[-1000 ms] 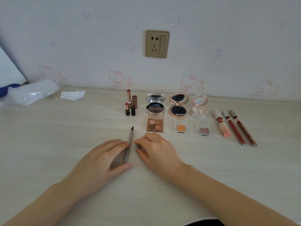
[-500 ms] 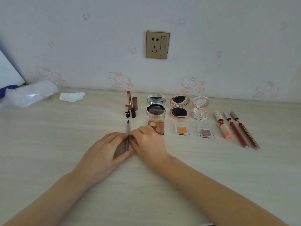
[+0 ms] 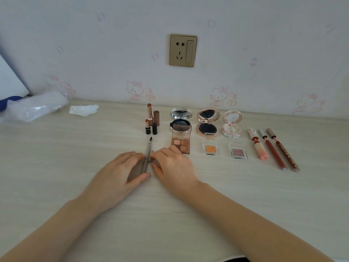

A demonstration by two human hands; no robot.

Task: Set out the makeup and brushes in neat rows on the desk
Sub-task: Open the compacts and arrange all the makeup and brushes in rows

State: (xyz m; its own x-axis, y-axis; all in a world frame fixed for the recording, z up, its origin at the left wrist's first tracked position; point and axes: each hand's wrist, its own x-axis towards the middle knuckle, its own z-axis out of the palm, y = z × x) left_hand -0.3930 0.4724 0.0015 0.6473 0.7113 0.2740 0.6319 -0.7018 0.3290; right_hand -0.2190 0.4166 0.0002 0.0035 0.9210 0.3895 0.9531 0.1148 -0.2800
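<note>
Left hand (image 3: 122, 173), right hand (image 3: 174, 167) palms down, fingers meeting.

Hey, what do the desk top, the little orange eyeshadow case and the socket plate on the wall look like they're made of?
Desk: pale wood-grain surface, matt, probably laminate rather than solid wood; streaks run evenly across it.
Orange eyeshadow case: clear hard plastic, going by its see-through lid and edges.
Socket plate: gold-toned with a soft sheen; metal or coated plastic, can't tell which.
</note>
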